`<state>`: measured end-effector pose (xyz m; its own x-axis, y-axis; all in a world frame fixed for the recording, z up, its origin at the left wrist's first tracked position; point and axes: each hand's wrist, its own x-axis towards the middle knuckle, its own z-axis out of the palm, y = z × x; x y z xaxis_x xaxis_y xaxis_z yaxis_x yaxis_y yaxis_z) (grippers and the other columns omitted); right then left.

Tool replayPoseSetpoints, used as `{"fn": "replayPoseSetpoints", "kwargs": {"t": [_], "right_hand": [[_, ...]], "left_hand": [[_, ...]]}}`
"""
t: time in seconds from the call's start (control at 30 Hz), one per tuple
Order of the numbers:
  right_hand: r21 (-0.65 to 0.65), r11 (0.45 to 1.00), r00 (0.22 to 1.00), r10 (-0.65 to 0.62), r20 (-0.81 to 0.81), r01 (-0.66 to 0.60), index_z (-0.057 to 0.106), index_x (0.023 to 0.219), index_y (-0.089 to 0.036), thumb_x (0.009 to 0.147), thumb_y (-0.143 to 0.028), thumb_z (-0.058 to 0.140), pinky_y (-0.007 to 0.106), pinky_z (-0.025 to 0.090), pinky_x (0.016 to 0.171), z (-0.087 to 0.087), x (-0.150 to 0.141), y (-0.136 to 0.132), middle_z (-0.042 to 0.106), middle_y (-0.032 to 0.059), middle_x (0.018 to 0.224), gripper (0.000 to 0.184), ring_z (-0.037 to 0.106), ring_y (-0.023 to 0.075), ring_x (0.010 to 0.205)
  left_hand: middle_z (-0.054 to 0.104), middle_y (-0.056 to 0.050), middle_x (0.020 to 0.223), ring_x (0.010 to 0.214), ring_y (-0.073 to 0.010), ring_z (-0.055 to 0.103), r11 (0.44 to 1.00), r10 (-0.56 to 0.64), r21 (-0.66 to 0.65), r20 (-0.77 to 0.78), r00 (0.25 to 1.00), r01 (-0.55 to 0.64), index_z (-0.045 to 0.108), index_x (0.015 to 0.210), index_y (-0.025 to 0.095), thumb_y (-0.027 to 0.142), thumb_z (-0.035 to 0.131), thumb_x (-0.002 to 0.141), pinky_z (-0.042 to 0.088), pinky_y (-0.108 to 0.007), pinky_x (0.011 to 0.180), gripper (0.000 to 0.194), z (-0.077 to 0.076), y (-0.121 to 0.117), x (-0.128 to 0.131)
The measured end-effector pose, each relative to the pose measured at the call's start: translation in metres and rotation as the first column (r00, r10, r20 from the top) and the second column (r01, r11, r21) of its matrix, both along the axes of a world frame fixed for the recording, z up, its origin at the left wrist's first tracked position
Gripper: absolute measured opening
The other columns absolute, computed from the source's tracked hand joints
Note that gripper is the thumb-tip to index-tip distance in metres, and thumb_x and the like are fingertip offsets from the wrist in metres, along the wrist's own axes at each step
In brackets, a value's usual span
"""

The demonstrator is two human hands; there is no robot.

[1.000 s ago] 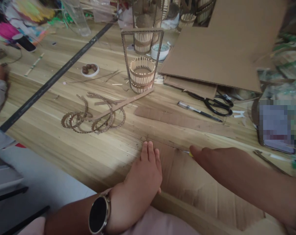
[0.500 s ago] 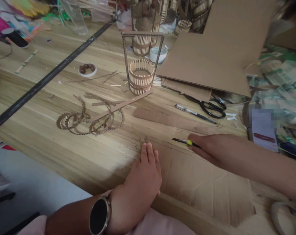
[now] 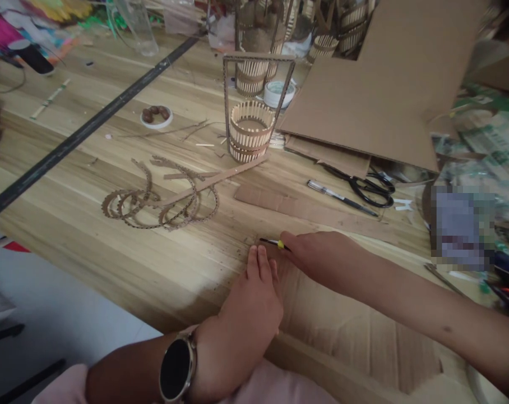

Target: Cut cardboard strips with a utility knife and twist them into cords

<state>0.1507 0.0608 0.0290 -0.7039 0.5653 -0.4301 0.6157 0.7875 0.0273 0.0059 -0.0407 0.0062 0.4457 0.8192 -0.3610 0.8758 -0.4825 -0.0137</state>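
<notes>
My left hand (image 3: 254,303), a watch on its wrist, presses down on the left end of a cardboard sheet (image 3: 355,331), fingers stretched out. My right hand (image 3: 322,255) is closed around a utility knife (image 3: 280,244) with a yellow part near its blade. The dark blade points left and lies at the sheet's upper edge, just beyond my left fingertips. Most of the knife's handle is hidden in my fist. Beyond the sheet lies a loose cardboard strip (image 3: 305,210), apart from both hands.
Curled corrugated strips (image 3: 162,205) lie left of centre. Behind them stands a small stick basket (image 3: 252,129) with a tall handle. Black scissors (image 3: 370,188), a pen (image 3: 342,197) and a large cardboard piece (image 3: 376,84) are at right. A dark bar (image 3: 90,120) crosses the table (image 3: 69,185).
My right hand has moved left with the knife, bringing the blade close to my left fingertips. My left hand stays pressed on the cardboard. The whole view has shifted slightly.
</notes>
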Motion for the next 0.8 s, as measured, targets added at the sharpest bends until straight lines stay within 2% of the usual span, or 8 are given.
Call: {"fn": "replayPoseSetpoints", "kwargs": {"t": [0.07, 0.17, 0.23, 0.37, 0.57, 0.7, 0.8], "right_hand": [[0.014, 1.0, 1.0, 0.011, 0.026, -0.011, 0.058, 0.089, -0.017, 0.092, -0.013, 0.052, 0.025, 0.021, 0.042, 0.002, -0.001, -0.001, 0.068, 0.0025, 0.064, 0.007, 0.07, 0.0185, 0.058], [0.015, 0.998, 0.996, 0.06, 0.073, -0.062, 0.059, 0.09, -0.016, 0.08, -0.002, 0.057, 0.025, 0.02, 0.041, 0.005, -0.003, 0.0, 0.067, 0.0013, 0.063, 0.018, 0.068, 0.0184, 0.056], [0.006, 0.996, 0.994, 0.085, 0.074, -0.086, 0.059, 0.091, -0.015, 0.077, 0.0, 0.058, 0.025, 0.021, 0.041, 0.006, -0.003, 0.001, 0.066, 0.0011, 0.064, 0.021, 0.067, 0.0186, 0.055], [0.007, 0.996, 0.995, 0.083, 0.045, -0.084, 0.058, 0.09, -0.015, 0.076, 0.001, 0.059, 0.026, 0.023, 0.042, 0.006, 0.002, 0.001, 0.067, 0.0016, 0.066, 0.021, 0.067, 0.0194, 0.057], [0.018, 0.994, 0.994, 0.105, 0.01, -0.105, 0.061, 0.09, -0.015, 0.079, 0.001, 0.052, 0.027, 0.026, 0.044, 0.006, 0.004, -0.002, 0.067, 0.0025, 0.067, 0.022, 0.066, 0.019, 0.057], [0.002, 0.999, 0.999, 0.036, 0.007, -0.036, 0.061, 0.089, -0.016, 0.081, -0.004, 0.054, 0.025, 0.028, 0.046, 0.001, 0.004, -0.002, 0.065, 0.0019, 0.064, 0.017, 0.063, 0.0165, 0.055], [-0.016, 1.0, 1.0, -0.013, -0.011, 0.013, 0.062, 0.09, -0.017, 0.082, -0.004, 0.053, 0.024, 0.028, 0.047, -0.002, 0.009, -0.002, 0.065, 0.0017, 0.065, 0.017, 0.062, 0.0156, 0.055]], "left_hand": [[0.043, -0.033, 0.146, 0.131, -0.0468, 0.049, 1.0, 0.011, -0.012, 0.01, 1.0, -0.011, 0.049, 0.144, 0.004, 0.054, 0.083, 0.069, 0.06, -0.044, 0.079, 0.096, -0.001, 0.0, -0.001], [0.042, -0.034, 0.147, 0.132, -0.0466, 0.048, 0.999, 0.01, -0.046, 0.042, 0.999, -0.008, 0.047, 0.144, 0.002, 0.051, 0.085, 0.069, 0.06, -0.044, 0.081, 0.097, -0.002, 0.001, -0.001], [0.042, -0.033, 0.147, 0.133, -0.0463, 0.048, 0.999, 0.016, -0.049, 0.048, 0.999, -0.014, 0.047, 0.145, 0.003, 0.05, 0.085, 0.069, 0.059, -0.045, 0.083, 0.097, -0.002, 0.002, -0.001], [0.041, -0.035, 0.146, 0.133, -0.0468, 0.047, 0.999, 0.028, -0.027, 0.02, 0.999, -0.027, 0.047, 0.144, 0.001, 0.05, 0.084, 0.07, 0.058, -0.046, 0.087, 0.096, -0.001, 0.001, 0.0], [0.042, -0.035, 0.145, 0.132, -0.048, 0.048, 1.0, 0.011, -0.018, 0.024, 1.0, -0.011, 0.047, 0.145, 0.005, 0.055, 0.085, 0.066, 0.06, -0.046, 0.081, 0.102, 0.0, 0.0, 0.0], [0.041, -0.035, 0.146, 0.134, -0.0484, 0.046, 0.999, 0.005, -0.052, 0.037, 0.999, -0.003, 0.043, 0.148, 0.007, 0.047, 0.088, 0.066, 0.061, -0.047, 0.08, 0.102, 0.001, 0.003, -0.002], [0.043, -0.035, 0.145, 0.133, -0.0485, 0.046, 0.997, -0.024, -0.073, 0.028, 0.999, 0.026, 0.044, 0.147, 0.007, 0.049, 0.086, 0.067, 0.06, -0.048, 0.081, 0.1, 0.004, 0.006, -0.001]]}}
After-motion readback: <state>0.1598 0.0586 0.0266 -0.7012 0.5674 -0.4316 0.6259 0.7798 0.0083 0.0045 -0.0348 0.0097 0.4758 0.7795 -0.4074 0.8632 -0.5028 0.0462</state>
